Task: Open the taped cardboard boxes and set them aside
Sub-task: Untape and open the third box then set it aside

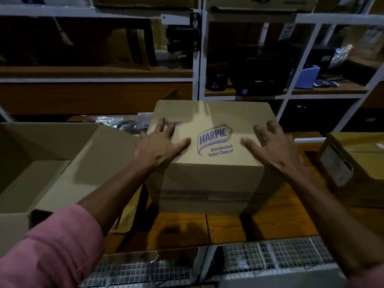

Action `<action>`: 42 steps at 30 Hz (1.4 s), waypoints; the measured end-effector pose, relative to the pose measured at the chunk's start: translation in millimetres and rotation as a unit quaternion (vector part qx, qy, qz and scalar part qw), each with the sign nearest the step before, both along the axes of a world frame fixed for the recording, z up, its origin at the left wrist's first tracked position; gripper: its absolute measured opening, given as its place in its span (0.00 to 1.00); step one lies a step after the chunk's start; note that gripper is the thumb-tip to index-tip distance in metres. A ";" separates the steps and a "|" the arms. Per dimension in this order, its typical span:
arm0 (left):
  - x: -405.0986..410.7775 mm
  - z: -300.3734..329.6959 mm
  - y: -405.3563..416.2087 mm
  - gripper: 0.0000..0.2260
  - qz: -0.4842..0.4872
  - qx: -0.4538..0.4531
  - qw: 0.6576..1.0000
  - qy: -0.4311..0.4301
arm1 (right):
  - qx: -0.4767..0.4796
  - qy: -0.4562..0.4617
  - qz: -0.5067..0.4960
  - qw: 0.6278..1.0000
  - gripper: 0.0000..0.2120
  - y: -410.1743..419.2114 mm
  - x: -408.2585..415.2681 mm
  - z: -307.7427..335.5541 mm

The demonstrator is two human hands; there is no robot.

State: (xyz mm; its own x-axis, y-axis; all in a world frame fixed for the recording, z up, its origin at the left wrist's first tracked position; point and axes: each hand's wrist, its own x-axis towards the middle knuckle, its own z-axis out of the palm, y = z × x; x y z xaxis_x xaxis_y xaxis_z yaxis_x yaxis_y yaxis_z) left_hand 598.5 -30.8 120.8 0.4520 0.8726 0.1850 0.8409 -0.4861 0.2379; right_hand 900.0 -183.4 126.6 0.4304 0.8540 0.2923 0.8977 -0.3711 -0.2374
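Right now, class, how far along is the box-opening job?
Done: one open box sits at the left, flaps up. In hand: left hand and right hand lie spread on the Harpic box, tape band intact. Left: another closed box waits at the right.

The top of the box [209,134] carries a purple logo reading "HARPIC", with "Disinfectant Toilet Cleaner" printed beneath it. A white tag [289,30] on the shelf upright reads "014", turned sideways. Print on the dark mug [217,81] is too blurred to read.
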 end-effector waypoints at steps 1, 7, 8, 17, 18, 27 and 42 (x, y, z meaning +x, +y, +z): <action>-3.6 -1.7 -10.7 0.42 -0.001 0.011 1.000 -0.002 | 0.010 -0.004 -0.005 1.000 0.40 -12.1 -5.4 -0.9; -20.2 -35.4 -87.3 0.43 0.018 0.066 0.996 -0.049 | 0.097 -0.018 -0.033 0.995 0.38 -82.7 -29.6 -33.2; -19.5 -46.3 -99.5 0.44 0.013 0.065 0.996 -0.061 | 0.106 -0.016 -0.040 0.993 0.39 -92.4 -33.1 -44.9; -12.1 -115.0 -134.7 0.56 -0.009 0.056 0.998 -0.032 | 0.059 -0.001 -0.062 0.996 0.44 -126.5 -62.3 -130.2; -11.4 -113.9 -133.9 0.55 -0.007 0.058 0.998 -0.014 | 0.052 -0.005 -0.070 0.996 0.43 -124.1 -66.6 -128.6; -5.8 -106.4 -137.7 0.36 -0.025 0.064 0.997 0.035 | 0.090 -0.067 -0.051 0.992 0.25 -91.1 -78.0 -103.1; -1.3 -69.2 -71.6 0.31 0.017 -0.035 0.999 0.020 | -0.093 -0.067 0.114 0.987 0.29 -15.2 -70.6 -91.2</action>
